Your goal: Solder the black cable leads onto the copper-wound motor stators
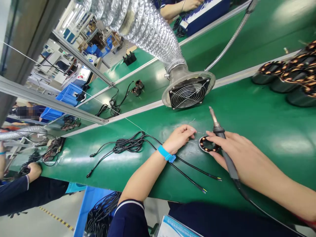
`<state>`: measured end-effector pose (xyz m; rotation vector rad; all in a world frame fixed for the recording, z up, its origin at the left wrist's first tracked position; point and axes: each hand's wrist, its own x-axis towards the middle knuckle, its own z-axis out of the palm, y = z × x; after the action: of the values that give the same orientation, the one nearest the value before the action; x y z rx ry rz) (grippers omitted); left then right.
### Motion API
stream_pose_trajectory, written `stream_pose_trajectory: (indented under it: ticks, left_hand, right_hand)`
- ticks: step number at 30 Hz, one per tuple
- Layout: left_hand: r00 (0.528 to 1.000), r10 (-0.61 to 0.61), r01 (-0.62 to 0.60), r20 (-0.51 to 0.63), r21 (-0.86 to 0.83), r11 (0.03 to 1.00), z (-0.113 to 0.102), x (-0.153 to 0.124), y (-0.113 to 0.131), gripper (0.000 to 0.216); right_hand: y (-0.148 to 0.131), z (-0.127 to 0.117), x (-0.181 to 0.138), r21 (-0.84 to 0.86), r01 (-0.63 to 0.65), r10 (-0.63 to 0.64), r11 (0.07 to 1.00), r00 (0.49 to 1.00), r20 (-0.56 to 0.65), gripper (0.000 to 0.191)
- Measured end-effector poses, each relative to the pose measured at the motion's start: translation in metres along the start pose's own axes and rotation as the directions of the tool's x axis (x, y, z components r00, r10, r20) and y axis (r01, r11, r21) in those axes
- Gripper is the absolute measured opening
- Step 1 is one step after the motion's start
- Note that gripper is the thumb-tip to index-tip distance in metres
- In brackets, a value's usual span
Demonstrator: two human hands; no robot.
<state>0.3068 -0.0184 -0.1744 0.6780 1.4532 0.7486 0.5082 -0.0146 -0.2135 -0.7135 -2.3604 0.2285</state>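
Note:
My right hand grips a soldering iron, its tip pointing up and away from me, while the fingers also rest on a small round stator with copper windings on the green belt. My left hand, with a blue wrist strap, pinches thin wire leads just left of the stator. Two black cables with stripped ends run under my left wrist toward the front edge.
A fume-extraction fan on a silver flexible duct stands just behind the stator. Several wound stators crowd the far right. A bundle of black cables lies to the left. Other people's hands work at far left and top.

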Motion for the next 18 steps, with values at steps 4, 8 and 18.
stream_pose_trajectory:
  ticks: [4,8,18]
  left_hand:
    - [0.998,0.025,-0.028,0.062,0.058,0.998,0.003,0.006,0.003,0.016]
    - [0.991,0.003,-0.016,0.135,0.096,0.995,-0.008,0.008,0.001,0.019]
    - [0.954,0.035,-0.003,0.299,-0.107,0.994,-0.011,0.013,-0.004,0.052]
  right_hand:
    - [-0.001,0.007,0.000,-0.027,-0.037,0.035,0.999,0.997,-0.069,0.033]
    - [-0.001,0.006,0.002,-0.026,-0.041,0.039,0.999,0.995,-0.087,0.031]
    - [0.009,0.000,0.003,0.153,0.035,-0.032,0.988,0.999,-0.020,0.029]
